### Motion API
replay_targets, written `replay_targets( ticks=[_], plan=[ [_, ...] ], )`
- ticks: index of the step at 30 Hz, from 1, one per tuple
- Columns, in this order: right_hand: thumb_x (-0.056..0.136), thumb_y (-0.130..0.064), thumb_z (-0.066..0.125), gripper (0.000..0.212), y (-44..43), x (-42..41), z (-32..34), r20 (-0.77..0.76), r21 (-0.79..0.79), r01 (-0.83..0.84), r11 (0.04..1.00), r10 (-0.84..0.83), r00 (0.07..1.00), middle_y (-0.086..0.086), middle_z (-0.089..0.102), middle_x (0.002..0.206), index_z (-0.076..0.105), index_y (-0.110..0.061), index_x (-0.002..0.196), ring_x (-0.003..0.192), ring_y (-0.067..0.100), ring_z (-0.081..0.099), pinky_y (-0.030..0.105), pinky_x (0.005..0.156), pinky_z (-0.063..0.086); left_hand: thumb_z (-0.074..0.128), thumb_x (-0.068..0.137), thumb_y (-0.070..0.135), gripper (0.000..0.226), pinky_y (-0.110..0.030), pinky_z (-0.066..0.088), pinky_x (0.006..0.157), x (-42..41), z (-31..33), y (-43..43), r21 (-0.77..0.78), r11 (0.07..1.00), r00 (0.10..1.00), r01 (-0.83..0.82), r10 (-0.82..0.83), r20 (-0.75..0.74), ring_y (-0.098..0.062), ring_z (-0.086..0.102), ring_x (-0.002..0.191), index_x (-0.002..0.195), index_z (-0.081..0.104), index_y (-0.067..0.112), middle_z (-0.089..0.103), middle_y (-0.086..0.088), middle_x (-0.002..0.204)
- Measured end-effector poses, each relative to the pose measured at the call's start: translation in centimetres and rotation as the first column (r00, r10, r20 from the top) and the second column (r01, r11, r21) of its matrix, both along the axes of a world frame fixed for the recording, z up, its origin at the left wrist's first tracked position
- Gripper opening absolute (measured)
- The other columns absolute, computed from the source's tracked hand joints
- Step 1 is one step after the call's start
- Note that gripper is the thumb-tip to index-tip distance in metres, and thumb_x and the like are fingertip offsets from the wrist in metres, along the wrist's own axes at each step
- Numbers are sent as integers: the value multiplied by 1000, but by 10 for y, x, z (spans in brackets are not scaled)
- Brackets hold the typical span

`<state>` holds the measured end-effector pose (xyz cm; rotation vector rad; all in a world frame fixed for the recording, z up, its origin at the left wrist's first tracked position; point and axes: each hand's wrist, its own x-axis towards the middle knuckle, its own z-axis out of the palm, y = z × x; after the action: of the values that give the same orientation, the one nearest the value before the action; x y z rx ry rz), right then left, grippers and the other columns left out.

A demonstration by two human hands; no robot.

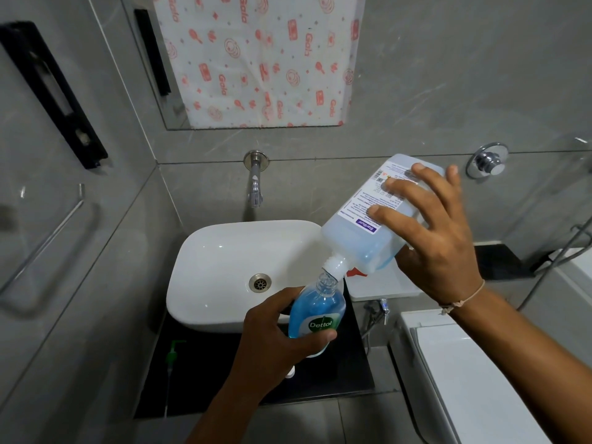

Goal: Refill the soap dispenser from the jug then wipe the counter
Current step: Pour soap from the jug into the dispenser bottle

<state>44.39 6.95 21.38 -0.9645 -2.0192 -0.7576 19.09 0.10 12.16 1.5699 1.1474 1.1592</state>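
My left hand grips a clear Dettol soap dispenser bottle with blue liquid, held open-necked over the right front of the basin. My right hand holds a pale blue Sterillium jug tipped downward to the left. The jug's white neck sits just above and touching the dispenser's open mouth. A green pump head with its tube lies on the black counter at the left.
A white basin with a metal drain sits on the black counter, under a wall tap. A white toilet stands at the right. A white ledge lies behind the jug. A towel bar is on the left wall.
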Motion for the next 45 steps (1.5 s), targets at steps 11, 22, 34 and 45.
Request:
replay_targets(
  ticks=[11,22,34,45],
  plan=[
    [91,-25,71,38,1,0,-1,13,18,-4,1000,4,1000,17,54,133,52,-23,124,137,38,38,65,117,18,90,69,40,46,-27,63,73,0,-1,-1,-1,1000,1000,7,-7,14,-17,73,96,110,70,35,76,11,102],
    [90,-22,72,40,2,-1,0,24,46,-8,999,7,1000,14,50,135,52,-24,124,137,38,38,65,117,19,90,70,36,47,-23,61,73,-1,-3,-1,3,1000,1000,5,-5,17,-17,73,96,112,70,29,76,10,102],
    [89,-24,73,42,3,-5,3,30,65,-26,998,24,999,12,49,135,51,-26,125,137,37,38,66,116,20,90,70,39,49,-29,63,74,-3,-3,-3,-5,1000,999,17,-17,49,-19,74,96,114,70,28,76,8,102],
    [89,-24,73,38,4,-9,13,51,96,-49,994,45,998,12,50,134,54,-25,123,135,38,39,68,115,22,89,69,41,48,-28,63,75,-3,-2,-3,25,1000,999,3,-4,38,-16,73,97,112,70,30,76,11,102]
  ],
)
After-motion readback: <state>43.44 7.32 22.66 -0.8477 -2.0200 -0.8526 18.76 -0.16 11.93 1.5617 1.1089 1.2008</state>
